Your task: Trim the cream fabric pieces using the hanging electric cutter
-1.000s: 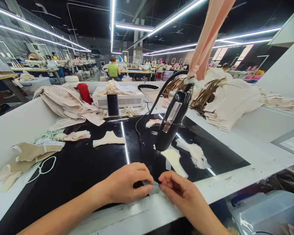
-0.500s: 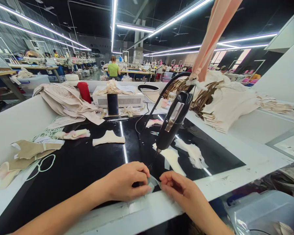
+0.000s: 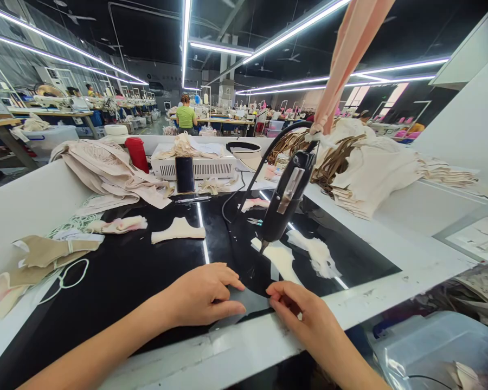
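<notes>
At the front of the black work surface (image 3: 134,281) lies a thin, translucent, greyish sheet (image 3: 254,299). Its right edge is pinched between the thumb and fingers of my right hand (image 3: 301,309). My left hand (image 3: 205,295) rests over the sheet's left part, thumb and index finger apart, gripping nothing. Just beyond my hands hangs a black handheld tool (image 3: 284,203) with a narrow metal tip, pointing down. Below that tip is a cream fabric piece (image 3: 282,260), with a ruffled white piece (image 3: 315,254) to its right.
Another cream piece (image 3: 178,230) lies left of centre. Small scissors (image 3: 255,221) and a pen (image 3: 193,199) lie farther back. A phone (image 3: 185,174) leans on a white box (image 3: 215,167). Fabric piles (image 3: 109,168) stand left and right; the tool's black cable (image 3: 260,162) arches behind it.
My left fingers have opened and straightened off the sheet, which now lies flatter and spreads wider between my hands. My right hand keeps its pinch. The view has shifted slightly.
</notes>
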Demonstrator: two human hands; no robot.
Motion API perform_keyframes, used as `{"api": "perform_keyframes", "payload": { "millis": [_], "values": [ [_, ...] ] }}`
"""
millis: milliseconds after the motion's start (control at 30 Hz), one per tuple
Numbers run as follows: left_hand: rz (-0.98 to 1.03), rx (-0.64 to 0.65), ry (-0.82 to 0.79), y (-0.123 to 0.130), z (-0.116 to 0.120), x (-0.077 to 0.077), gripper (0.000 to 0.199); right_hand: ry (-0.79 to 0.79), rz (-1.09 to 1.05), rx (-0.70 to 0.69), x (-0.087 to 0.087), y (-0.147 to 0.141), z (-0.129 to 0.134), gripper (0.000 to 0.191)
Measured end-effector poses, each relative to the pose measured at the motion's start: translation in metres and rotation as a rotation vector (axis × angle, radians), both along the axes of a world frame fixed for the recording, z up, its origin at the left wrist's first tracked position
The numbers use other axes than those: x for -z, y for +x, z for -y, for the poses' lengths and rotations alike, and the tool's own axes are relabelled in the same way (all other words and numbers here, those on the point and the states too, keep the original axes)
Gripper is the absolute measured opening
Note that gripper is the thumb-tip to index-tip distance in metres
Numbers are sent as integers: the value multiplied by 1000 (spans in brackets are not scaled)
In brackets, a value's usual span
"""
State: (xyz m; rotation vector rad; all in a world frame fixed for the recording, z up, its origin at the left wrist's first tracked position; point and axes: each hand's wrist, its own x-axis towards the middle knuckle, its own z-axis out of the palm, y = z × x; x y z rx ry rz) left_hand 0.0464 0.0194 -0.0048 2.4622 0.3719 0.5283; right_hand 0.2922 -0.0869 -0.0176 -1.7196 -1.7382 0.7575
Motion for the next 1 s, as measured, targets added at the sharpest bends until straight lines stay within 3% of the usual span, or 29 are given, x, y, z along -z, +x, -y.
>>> {"api": "perform_keyframes", "payload": {
  "millis": [233,433,567,733,867,1000],
  "values": [
    [-103,-85,222,-7,-8,2,27,89,124,-77,-9,-20,-5,18],
    [-25,-140,397,-12,-12,5,15,204,183,-97,-8,-25,-6,19],
    [18,-159,458,-9,-10,9,14,273,200,32,-12,5,0,15],
    [-4,-135,439,-6,-7,12,18,301,279,276,-21,68,0,21],
    [-13,-128,464,-3,-5,10,20,322,350,368,-21,103,-21,27],
    [-20,-118,498,-3,-3,9,22,336,438,349,-18,107,-48,25]
  ]
}}
